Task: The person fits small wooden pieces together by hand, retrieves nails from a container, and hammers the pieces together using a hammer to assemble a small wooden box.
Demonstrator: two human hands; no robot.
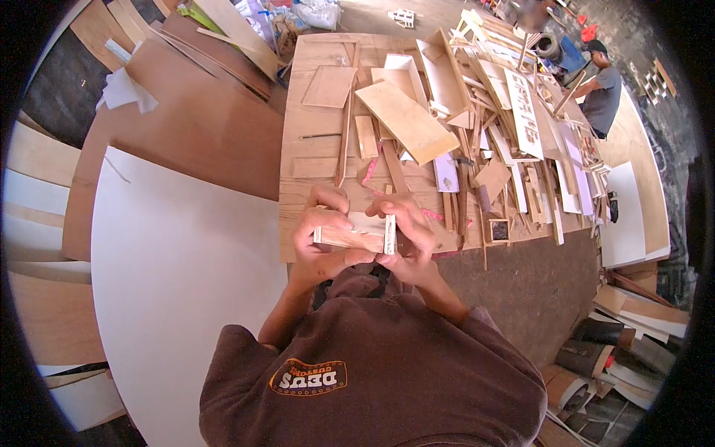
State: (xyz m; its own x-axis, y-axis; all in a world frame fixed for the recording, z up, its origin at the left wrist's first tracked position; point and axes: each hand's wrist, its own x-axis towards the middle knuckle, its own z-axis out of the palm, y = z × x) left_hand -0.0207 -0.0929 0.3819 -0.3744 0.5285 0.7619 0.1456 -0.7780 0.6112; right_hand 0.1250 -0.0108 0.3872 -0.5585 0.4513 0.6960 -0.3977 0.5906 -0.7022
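Beyond the fingers (326, 196), a wooden tabletop (316, 123) is stretching away (its right side is carrying heaped offcuts (491, 179)). Left of the fingers, a white panel (179, 290) is catching pale light over brown sheeting (186, 134). Right of the fingers, brownish floor (521, 294) is showing beside piled boards (646, 311).

- Near the centre of the frame, you have a small block (351, 238) of bare wood, its grain streaked, its pale right end rough.
- Your shirt (402, 350), lower centre, is matt brown cloth with a printed emblem (309, 378).
- The white panel (175, 298), left, shows you a smooth face.
- Above it, your brown board (194, 141) has a soft sheen.
- Your tabletop (316, 134), upper centre, is grained wood.
- At the top edge, you see crinkled plastic bags (317, 13).
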